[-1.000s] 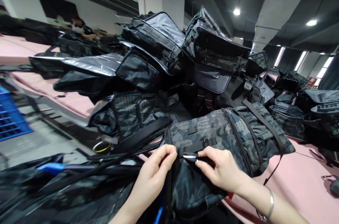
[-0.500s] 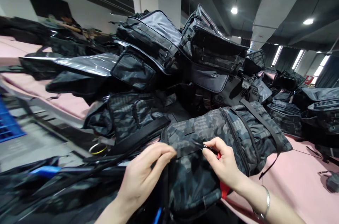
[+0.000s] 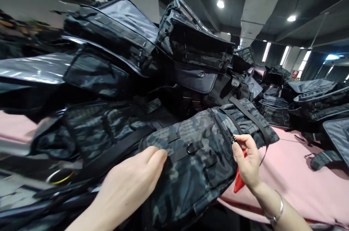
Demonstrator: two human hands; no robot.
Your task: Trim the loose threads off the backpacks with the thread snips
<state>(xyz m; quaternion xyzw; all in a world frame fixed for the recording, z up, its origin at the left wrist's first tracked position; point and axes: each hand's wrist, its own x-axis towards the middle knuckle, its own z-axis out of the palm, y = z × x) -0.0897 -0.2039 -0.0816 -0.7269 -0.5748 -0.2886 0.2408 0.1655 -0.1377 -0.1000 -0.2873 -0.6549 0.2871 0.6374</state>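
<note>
A dark camouflage backpack point(image 3: 185, 180) lies in front of me, with a black D-ring point(image 3: 191, 148) on its face. Over its left edge is my left hand point(image 3: 136, 176), closed, thumb and fingertips pressed together; what they pinch is hidden. My right hand point(image 3: 247, 158) is closed at the bag's right side, pinching a small dark tool with a metallic tip point(image 3: 233, 139). Red material point(image 3: 240, 180) hangs below the right palm.
Camouflage bags point(image 3: 201, 45) are piled high behind the backpack, with more point(image 3: 321, 96) at the right. A pink tabletop point(image 3: 286, 180) extends to the right. At the lower left lies a yellow ring point(image 3: 60, 176).
My right hand has moved right, away from the D-ring, carrying the small tool and red material. My left hand remains at the bag's left edge. The view has shifted right.
</note>
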